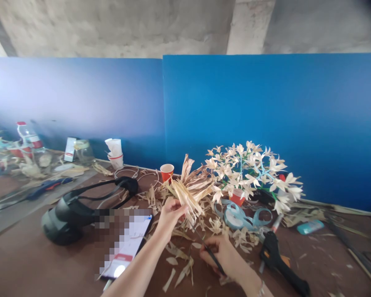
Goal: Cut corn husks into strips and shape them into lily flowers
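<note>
My left hand (172,213) pinches a pale dried corn husk (185,198) in front of a heap of browner husks (199,177). In my right hand (218,255) is a slim black tool (214,260) with a thin pointed tip; it looks like tweezers, though blur hides the detail. The tip points up and left at the lower end of the husk, and I cannot tell whether they touch. Cut husk petals (172,260) lie scattered on the brown table below both hands. Behind my right hand sits a roll of light blue ribbon (234,215).
Husk flowers (250,171) stand in a red paper cup (236,197); another red cup (167,172) is behind the heap. A black glue gun (281,262) lies right. To the left are a phone (128,243) and a black headset (63,218). A blue partition (266,111) closes the back.
</note>
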A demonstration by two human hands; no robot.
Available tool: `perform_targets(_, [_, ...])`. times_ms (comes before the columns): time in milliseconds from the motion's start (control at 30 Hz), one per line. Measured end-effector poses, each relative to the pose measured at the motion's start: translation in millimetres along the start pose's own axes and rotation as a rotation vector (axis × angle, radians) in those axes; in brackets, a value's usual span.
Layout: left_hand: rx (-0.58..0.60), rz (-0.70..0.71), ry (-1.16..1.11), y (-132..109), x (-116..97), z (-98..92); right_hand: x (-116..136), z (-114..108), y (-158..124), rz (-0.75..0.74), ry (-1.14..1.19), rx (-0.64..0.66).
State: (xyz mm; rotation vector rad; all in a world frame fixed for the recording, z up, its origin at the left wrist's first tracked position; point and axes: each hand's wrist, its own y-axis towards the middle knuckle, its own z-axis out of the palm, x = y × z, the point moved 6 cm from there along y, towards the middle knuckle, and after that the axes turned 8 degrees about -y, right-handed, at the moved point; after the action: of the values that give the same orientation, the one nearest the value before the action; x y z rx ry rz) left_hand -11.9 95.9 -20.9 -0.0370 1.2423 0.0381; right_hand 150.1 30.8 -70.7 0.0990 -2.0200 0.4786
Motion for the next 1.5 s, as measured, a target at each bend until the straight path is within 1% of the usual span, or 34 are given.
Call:
perform_targets(167, [-0.019, -0.024, 0.014, 1.6, 5.7, -0.9, -2.2, 0.1, 0.4, 0.006, -0.007, -0.011])
perform_targets(467, [-0.025, -0.013, -0.020, 0.3, 4.8, -1.3, 11.0, -2.7, -6.2, -0.022, -0.018, -0.006])
perform_targets(633, [-0.034, -0.034, -0.066, -1.9, 8.0, 1.1, 9.3, -2.6, -5.3, 0.020, -0.008, -0.027])
perform_targets(833, [-0.052, -0.070, -0.113, -4.7, 14.2, 4.7, 6.9, -2.7, -2.1, -0.003, 0.008, -0.031])
perform_targets(1033, [-0.061, -0.063, -0.160, -5.6, 14.9, 4.8, 11.0, -4.1, -5.0, -0.001, 0.026, -0.042])
perform_targets(1300, [-0.078, -0.057, -0.189, -8.0, 14.9, 6.9, 15.2, -4.0, -7.3, 0.055, 0.060, -0.060])
perform_targets(1500, [-0.090, -0.053, -0.205, -10.8, 15.0, 8.4, 15.3, -3.0, -7.2, 0.027, 0.052, -0.048])
